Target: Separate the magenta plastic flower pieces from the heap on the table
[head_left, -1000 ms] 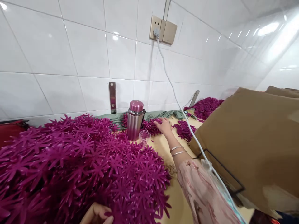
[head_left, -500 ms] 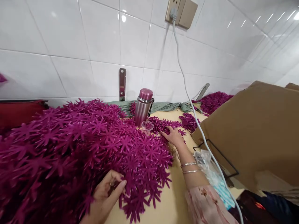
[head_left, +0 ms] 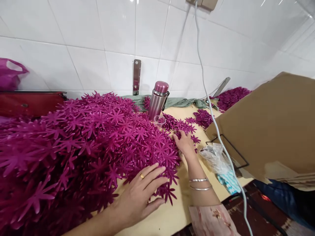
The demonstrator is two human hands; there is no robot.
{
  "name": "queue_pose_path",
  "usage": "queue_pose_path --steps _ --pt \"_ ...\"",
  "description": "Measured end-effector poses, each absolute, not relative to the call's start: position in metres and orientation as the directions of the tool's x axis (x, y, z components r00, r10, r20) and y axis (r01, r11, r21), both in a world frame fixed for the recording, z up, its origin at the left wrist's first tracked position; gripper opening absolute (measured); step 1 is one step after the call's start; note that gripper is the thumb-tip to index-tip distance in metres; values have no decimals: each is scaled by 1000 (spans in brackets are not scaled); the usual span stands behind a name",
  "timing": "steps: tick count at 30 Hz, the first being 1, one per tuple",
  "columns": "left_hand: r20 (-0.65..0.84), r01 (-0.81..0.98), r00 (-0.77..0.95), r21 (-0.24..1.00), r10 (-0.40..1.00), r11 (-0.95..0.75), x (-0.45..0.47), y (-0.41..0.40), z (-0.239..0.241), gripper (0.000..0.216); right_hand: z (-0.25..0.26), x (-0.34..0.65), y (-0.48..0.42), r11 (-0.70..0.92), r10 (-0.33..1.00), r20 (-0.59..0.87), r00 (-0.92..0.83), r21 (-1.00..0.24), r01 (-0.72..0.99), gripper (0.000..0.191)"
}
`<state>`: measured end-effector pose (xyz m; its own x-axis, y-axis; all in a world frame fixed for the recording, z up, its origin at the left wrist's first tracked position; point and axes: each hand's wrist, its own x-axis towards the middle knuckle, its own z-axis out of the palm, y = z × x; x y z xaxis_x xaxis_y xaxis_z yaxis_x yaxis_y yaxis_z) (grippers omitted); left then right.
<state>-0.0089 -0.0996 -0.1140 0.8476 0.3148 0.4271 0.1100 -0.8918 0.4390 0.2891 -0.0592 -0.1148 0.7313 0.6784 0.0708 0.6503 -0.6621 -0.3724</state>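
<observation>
A large heap of magenta plastic flower shapes point(head_left: 81, 137) covers the left half of a yellow table point(head_left: 169, 216). My left hand point(head_left: 139, 196) lies flat and open on the heap's near edge, fingers stretched out, a ring on one finger. My right hand point(head_left: 185, 144), two bangles at its wrist, rests palm down on flowers at the heap's right edge, fingers spread. More flowers point(head_left: 180, 126) lie loose just beyond it.
A pink-capped steel flask point(head_left: 157, 100) and a small clear cup point(head_left: 159, 120) stand behind the heap. A brown cardboard box point(head_left: 270, 124) fills the right. A white cable point(head_left: 214, 121) hangs from the wall socket. A crumpled plastic bag point(head_left: 216, 159), a red case point(head_left: 29, 103) and a second flower pile point(head_left: 230, 96) are around.
My right hand has drawn back from near the flask toward me along the heap's edge. My left hand has come up from the bottom edge and flattened on the flowers. The view tilted down.
</observation>
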Motion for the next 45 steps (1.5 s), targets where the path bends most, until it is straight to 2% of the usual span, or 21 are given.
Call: queue_pose_path --steps 5,8,12,14,17,19,22,32,40,45 --pt "373 132 901 254 222 -958 53 -95 -115 62 -107 312 -62 -623 703 100 704 -390 678 47" --pt "342 245 884 242 319 -939 75 -80 -122 70 -105 316 -64 -625 688 136 713 -388 677 50" --pt "235 400 862 227 448 -888 57 -60 -128 55 -102 313 -74 -596 678 246 692 -367 714 54" --pt "220 467 830 231 513 -854 40 -52 -130 47 -99 307 -82 -494 701 382 602 -350 796 48" --pt "209 564 765 240 609 -790 20 -42 -129 37 -96 290 -98 -248 736 536 413 -354 902 33" --pt "193 614 726 249 659 -749 13 -37 -128 39 -98 275 -112 -153 784 516 346 -379 913 27" --pt "188 650 690 265 699 -713 9 -28 -128 40 -111 257 -133 -131 833 457 313 -387 913 23" --pt "254 697 582 333 773 -635 -7 2 -144 42 -144 229 -153 -70 862 451 232 -348 935 36" --pt "272 866 401 200 875 -459 -14 19 -135 44 -155 232 -157 -60 865 462 197 -295 953 39" --pt "242 859 474 85 847 -505 -10 6 -121 41 -157 244 -154 15 865 487 119 -261 965 30"
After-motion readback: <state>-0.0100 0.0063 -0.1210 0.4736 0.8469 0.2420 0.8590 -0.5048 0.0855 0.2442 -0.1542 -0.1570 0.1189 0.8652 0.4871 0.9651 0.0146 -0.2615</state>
